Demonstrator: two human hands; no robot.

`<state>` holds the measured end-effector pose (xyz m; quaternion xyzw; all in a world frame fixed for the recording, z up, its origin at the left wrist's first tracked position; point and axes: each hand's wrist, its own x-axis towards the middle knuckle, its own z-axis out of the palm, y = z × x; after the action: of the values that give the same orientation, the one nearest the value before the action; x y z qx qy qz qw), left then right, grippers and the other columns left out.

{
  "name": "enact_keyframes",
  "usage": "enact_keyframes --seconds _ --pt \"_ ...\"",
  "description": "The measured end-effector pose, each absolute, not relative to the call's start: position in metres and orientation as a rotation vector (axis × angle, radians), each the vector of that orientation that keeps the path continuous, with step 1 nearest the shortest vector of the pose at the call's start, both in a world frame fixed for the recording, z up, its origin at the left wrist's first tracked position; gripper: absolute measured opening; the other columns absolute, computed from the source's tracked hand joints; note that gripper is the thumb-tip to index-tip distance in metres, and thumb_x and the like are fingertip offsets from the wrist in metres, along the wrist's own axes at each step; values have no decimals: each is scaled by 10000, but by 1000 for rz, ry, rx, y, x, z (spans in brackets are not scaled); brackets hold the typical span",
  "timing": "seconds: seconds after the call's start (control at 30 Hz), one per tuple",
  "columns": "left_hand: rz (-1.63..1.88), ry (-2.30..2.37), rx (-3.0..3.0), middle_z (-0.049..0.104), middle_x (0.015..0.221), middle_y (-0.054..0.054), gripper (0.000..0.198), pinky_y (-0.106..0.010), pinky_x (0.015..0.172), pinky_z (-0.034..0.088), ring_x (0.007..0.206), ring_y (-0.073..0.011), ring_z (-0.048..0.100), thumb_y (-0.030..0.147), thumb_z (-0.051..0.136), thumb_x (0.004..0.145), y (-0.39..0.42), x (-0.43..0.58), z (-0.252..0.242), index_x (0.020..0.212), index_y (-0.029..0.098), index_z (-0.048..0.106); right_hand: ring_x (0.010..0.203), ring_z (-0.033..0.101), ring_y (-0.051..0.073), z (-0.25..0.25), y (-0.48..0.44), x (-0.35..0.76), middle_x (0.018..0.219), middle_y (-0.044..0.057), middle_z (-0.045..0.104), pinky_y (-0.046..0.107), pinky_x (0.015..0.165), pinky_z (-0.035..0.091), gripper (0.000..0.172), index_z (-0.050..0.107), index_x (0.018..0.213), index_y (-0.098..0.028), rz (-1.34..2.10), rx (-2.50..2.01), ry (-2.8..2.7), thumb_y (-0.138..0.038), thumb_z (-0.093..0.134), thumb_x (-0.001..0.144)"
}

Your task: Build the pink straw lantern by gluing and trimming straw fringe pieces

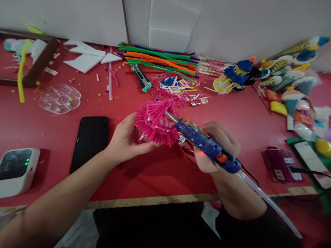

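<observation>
Head view: the left hand (126,137) is holding a pink fringed piece (157,120) above the middle of the worktop (59,131), the thumb and fingers curving partway open around its lower left side. The right hand (221,144) is closing around the body of a blue glue gun (204,143), whose metal nozzle is pointing toward the rear left and meeting the upper right part of the pink fringed piece; whether the tip is pressing on it cannot be told. A red-handled tool (187,153) is showing partly below the glue gun; whether the right hand is touching it cannot be told. A black phone (90,141) is lying left of the left hand, and a white device (19,170) is standing near the front left corner of the worktop. A clear scalloped tray (60,98) is resting toward the left edge. Along the rear edge, coloured fuzzy stems (160,58) are lying in a bundle, with a cutter (141,79) just in front and small offcuts (172,88) scattering beside it. A purple box (283,165) is sitting near the front right corner.
</observation>
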<state>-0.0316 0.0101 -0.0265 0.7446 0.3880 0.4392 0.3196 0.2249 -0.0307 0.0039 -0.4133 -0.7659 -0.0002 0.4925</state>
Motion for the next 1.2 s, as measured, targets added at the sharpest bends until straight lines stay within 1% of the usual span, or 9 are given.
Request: enact_keyframes --seconds 0.17,0.43,0.6,0.7,0.87,0.97,1.07,1.2 --pt "1159 1031 1998 734 991 -87 621 -409 813 597 879 -256 708 577 861 705 10 -31 -26 1157 204 659 638 598 174 4 -31 225 740 -5 585 330 549 494 144 565 856 -262 34 -990 -1868 -150 614 778" --pt "1168 1062 1981 739 1020 -99 693 -424 842 613 914 -265 712 644 858 678 11 -31 -28 1179 208 661 640 588 166 1 -30 227 749 8 580 327 567 497 101 566 850 -223 42 -928 -1892 -181 543 762" --pt "1171 1061 1967 734 1044 -101 677 -438 871 614 941 -273 711 636 846 700 10 -31 -29 1198 217 660 635 581 168 1 -31 226 733 14 572 322 553 487 71 558 846 -229 58 -916 -1897 -203 528 787" --pt "1170 1071 1943 726 1052 -107 688 -431 858 614 950 -277 704 647 843 695 9 -30 -29 1200 218 659 625 577 176 1 -31 226 719 16 566 332 537 479 71 556 844 -243 67 -904 -1883 -203 533 791" --pt "1167 1079 1945 717 1024 -82 657 -424 866 603 921 -262 696 614 871 669 11 -31 -27 1142 211 655 625 583 191 2 -32 227 721 20 565 352 532 486 82 556 855 -260 74 -912 -1890 -207 521 803" --pt "1172 1104 1946 698 998 -65 629 -436 887 598 905 -253 685 583 890 655 11 -32 -26 1100 214 644 621 571 189 2 -32 227 722 17 554 351 524 476 91 558 853 -259 82 -913 -1881 -206 529 785" --pt "1204 1126 1916 674 982 -61 613 -437 893 595 922 -254 671 606 871 675 10 -31 -28 1088 224 630 618 567 181 2 -32 226 718 8 542 344 524 465 108 555 840 -254 84 -914 -1869 -181 527 765" --pt "1197 1113 1935 671 1012 -64 634 -437 870 594 965 -269 661 657 832 709 11 -31 -29 1130 237 612 629 571 179 1 -33 227 720 9 544 345 536 475 94 556 831 -246 92 -907 -1873 -186 528 763"
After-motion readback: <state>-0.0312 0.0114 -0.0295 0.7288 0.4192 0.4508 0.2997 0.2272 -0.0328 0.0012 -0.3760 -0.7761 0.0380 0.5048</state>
